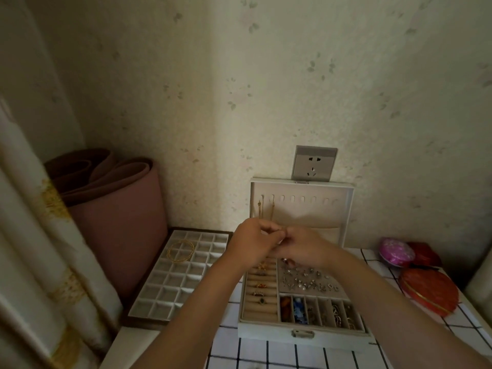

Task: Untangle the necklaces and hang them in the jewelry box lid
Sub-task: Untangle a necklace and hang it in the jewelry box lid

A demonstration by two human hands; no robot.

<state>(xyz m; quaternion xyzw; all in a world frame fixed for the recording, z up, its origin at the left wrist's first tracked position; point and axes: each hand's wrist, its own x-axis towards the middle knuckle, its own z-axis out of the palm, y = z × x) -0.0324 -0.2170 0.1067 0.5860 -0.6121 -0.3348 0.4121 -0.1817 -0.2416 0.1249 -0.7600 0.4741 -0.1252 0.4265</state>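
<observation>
Left hand (pixel 253 242) and right hand (pixel 302 246) meet above the open jewelry box (pixel 266 332), fingers curled and fingertips touching. I cannot tell whether they pinch a chain; it is too fine to see. Behind them, gold necklaces (pixel 260 209) hang at the left of the upright lid (pixel 343 209). Beside the box lies a tray (pixel 159 296) with gold bangles (pixel 168 251).

A pale wallpaper (pixel 266 89) with faint leaf prints covers the wall, and a grey wall socket (pixel 314 164) sits low on it. At the left hangs a cream curtain (pixel 32 249) with gold patches. Beside it stands a rolled pink mat (pixel 119 209). In front of the mat lies a white divided tray (pixel 170 283) with thin gold hoops (pixel 181 250) resting across its far compartments. A black-and-white checked cloth (pixel 292 352) covers the table. At the right lie a round pink pouch (pixel 396 251), a red pouch (pixel 426 253) behind it, and a red heart-shaped case (pixel 428 291) nearer.
</observation>
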